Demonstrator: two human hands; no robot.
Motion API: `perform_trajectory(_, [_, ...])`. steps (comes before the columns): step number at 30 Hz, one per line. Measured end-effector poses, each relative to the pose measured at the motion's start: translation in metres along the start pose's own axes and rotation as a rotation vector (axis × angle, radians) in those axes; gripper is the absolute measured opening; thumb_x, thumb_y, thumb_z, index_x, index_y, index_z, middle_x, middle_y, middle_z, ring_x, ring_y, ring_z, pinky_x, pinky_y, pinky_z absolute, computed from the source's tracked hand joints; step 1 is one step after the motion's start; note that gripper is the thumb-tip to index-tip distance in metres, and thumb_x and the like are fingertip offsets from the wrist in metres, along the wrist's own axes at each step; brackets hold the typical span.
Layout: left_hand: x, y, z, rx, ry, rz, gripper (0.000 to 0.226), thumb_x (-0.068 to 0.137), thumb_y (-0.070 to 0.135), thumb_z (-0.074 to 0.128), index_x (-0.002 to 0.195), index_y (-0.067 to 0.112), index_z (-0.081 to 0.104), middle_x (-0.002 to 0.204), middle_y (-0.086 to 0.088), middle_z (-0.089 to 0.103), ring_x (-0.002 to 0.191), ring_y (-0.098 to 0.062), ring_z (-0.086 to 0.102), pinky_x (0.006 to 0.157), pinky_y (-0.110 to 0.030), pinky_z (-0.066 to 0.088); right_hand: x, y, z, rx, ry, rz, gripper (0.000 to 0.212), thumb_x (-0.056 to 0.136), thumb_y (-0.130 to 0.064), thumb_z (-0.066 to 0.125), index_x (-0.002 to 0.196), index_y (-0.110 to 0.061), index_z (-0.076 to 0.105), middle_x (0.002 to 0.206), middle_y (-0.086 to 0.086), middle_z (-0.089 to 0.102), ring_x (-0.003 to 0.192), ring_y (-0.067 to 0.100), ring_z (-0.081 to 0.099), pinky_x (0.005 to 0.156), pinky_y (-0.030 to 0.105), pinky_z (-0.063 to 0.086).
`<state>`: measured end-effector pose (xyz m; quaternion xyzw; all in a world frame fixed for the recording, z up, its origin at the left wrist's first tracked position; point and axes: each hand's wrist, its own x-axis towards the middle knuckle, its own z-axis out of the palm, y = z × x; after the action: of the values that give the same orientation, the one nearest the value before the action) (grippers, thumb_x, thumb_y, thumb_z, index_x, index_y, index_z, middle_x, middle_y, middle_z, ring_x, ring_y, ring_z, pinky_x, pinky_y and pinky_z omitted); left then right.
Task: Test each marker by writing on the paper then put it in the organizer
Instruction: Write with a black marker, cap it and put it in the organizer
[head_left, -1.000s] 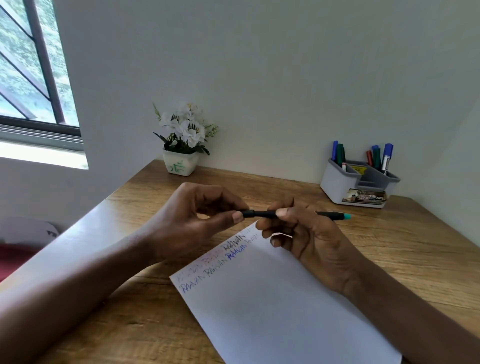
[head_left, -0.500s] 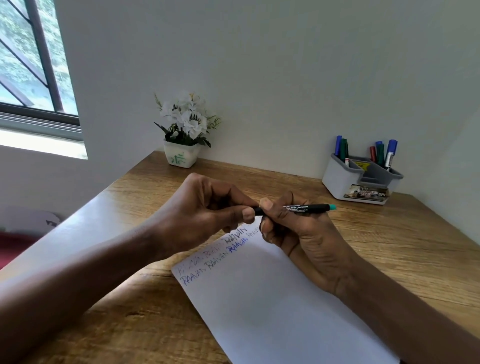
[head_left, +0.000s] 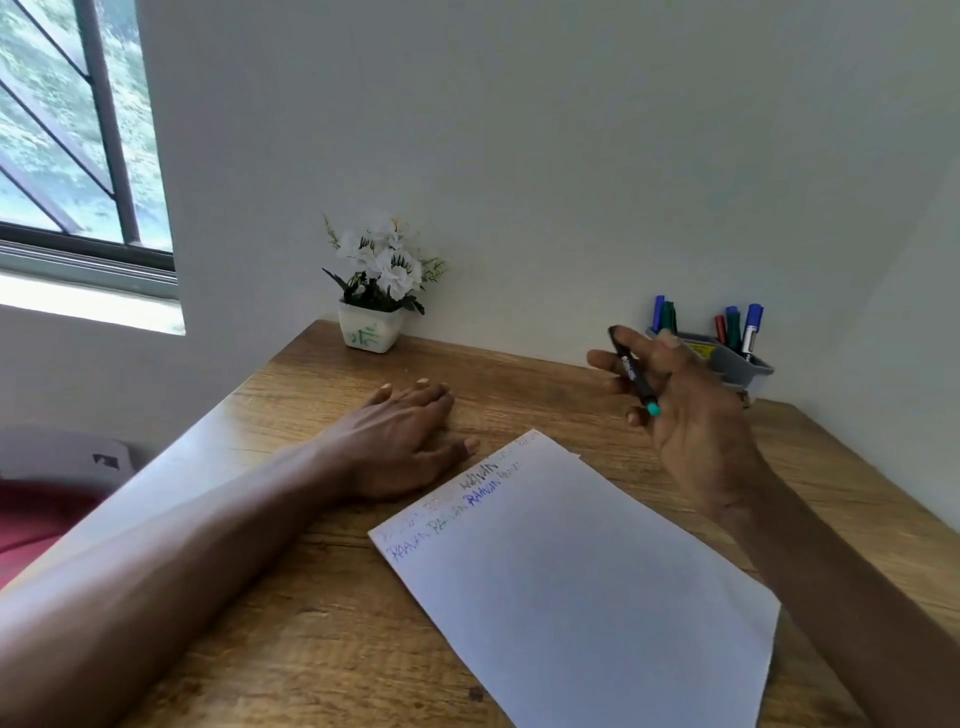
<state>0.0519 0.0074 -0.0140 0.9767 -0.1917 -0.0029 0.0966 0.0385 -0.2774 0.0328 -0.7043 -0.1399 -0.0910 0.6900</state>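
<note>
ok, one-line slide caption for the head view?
Right hand holds a teal-ended black marker near the grey organizer; left hand rests flat beside the written-on paper.

A white pot of white flowers (head_left: 375, 291) stands at the wooden desk's (head_left: 322, 597) far edge, with a barred window (head_left: 78, 135) to the left.

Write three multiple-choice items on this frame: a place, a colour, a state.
1. The flower pot stands: A) on the windowsill B) at the far edge of the table C) on the floor.
2. The marker in the right hand ends in: A) red B) yellow C) teal.
3. The left hand is: A) flat on the table B) gripping a marker C) curled into a fist.
1 B, the pot sits on the wood at the back; 2 C, teal shows at its lower end; 3 A, fingers straight, holding nothing.
</note>
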Motion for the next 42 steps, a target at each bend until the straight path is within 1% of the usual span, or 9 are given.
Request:
perform_trajectory(5, [0.002,-0.002,0.002,0.012,-0.024,-0.001,0.104,0.079,0.084,0.012,0.162,0.021,0.012,0.170,0.002,0.007,0.155,-0.011,0.006,0.127,-0.045,0.006,0.027,0.005,-0.036,-0.323,0.433,-0.195,0.023,0.097,-0.006,0.062,0.112,-0.022,0.069,0.099,-0.004,0.079,0.094,0.006,0.073,0.084,0.032,0.061])
perform_trajectory(9, [0.005,-0.004,0.003,0.028,-0.008,0.010,0.110,0.072,0.087,0.009,0.162,0.023,0.015,0.170,0.004,0.010,0.155,-0.012,0.012,0.126,-0.043,0.010,0.069,-0.008,-0.084,-0.341,0.639,-0.212,0.037,0.091,-0.009,0.070,0.120,-0.022,0.051,0.105,0.009,0.077,0.092,0.012,0.075,0.083,0.029,0.060])
perform_trajectory(12, [0.006,-0.007,0.004,0.041,-0.004,0.023,0.115,0.068,0.089,0.006,0.161,0.024,0.017,0.170,0.004,0.011,0.154,-0.012,0.014,0.126,-0.043,0.012,0.103,-0.023,-0.122,-0.334,0.809,-0.168,0.035,0.086,-0.013,0.078,0.119,-0.008,0.068,0.106,0.010,0.077,0.083,0.009,0.071,0.076,0.017,0.056])
perform_trajectory(18, [0.008,-0.009,0.006,0.025,0.017,0.035,0.118,0.064,0.091,0.004,0.162,0.025,0.016,0.169,0.005,0.011,0.154,-0.011,0.014,0.126,-0.039,0.011,0.134,-0.015,-0.156,-0.397,0.943,-0.061,0.022,0.085,-0.016,0.077,0.106,-0.010,0.074,0.093,0.011,0.075,0.071,0.018,0.070,0.074,0.033,0.060])
perform_trajectory(24, [0.010,-0.011,0.008,0.017,0.032,0.041,0.119,0.063,0.092,0.005,0.161,0.027,0.016,0.169,0.006,0.012,0.154,-0.011,0.014,0.124,-0.038,0.011,0.139,0.001,-0.157,-0.603,0.950,-0.062,0.023,0.087,-0.024,0.076,0.107,-0.013,0.074,0.109,0.007,0.075,0.085,0.015,0.064,0.086,0.026,0.054])
perform_trajectory(28, [0.011,-0.013,0.010,0.015,0.058,0.033,0.114,0.065,0.092,0.008,0.161,0.030,0.020,0.169,0.008,0.014,0.152,-0.013,0.021,0.123,-0.037,0.015,0.142,-0.005,-0.159,-0.694,0.923,-0.068,0.022,0.088,-0.023,0.074,0.108,-0.015,0.074,0.108,0.006,0.075,0.078,0.013,0.064,0.060,0.007,0.044])
perform_trajectory(32, [0.012,-0.015,0.013,0.009,0.083,0.038,0.114,0.067,0.095,0.008,0.160,0.031,0.022,0.168,0.011,0.016,0.150,-0.011,0.025,0.122,-0.036,0.017,0.144,0.006,-0.169,-0.810,0.814,0.101,0.023,0.083,-0.014,0.074,0.105,-0.010,0.076,0.109,0.012,0.076,0.096,0.024,0.071,0.078,0.024,0.053])
perform_trajectory(36, [0.012,-0.014,0.012,-0.003,0.094,0.028,0.125,0.058,0.102,0.001,0.159,0.033,0.026,0.167,0.015,0.018,0.149,-0.011,0.028,0.121,-0.036,0.021,0.137,0.031,-0.173,-0.858,0.683,0.188,0.024,0.079,-0.014,0.076,0.101,-0.007,0.078,0.104,0.014,0.076,0.085,0.021,0.064,0.081,0.032,0.054])
perform_trajectory(42, [0.010,-0.012,0.008,-0.032,0.080,0.006,0.113,0.067,0.097,0.016,0.159,0.032,0.027,0.167,0.013,0.019,0.149,-0.013,0.030,0.121,-0.037,0.025,0.107,0.036,-0.152,-1.047,0.720,0.080,0.060,0.087,-0.036,0.070,0.139,-0.013,0.053,0.135,0.016,0.057,0.124,0.033,0.054,0.100,0.048,0.047])
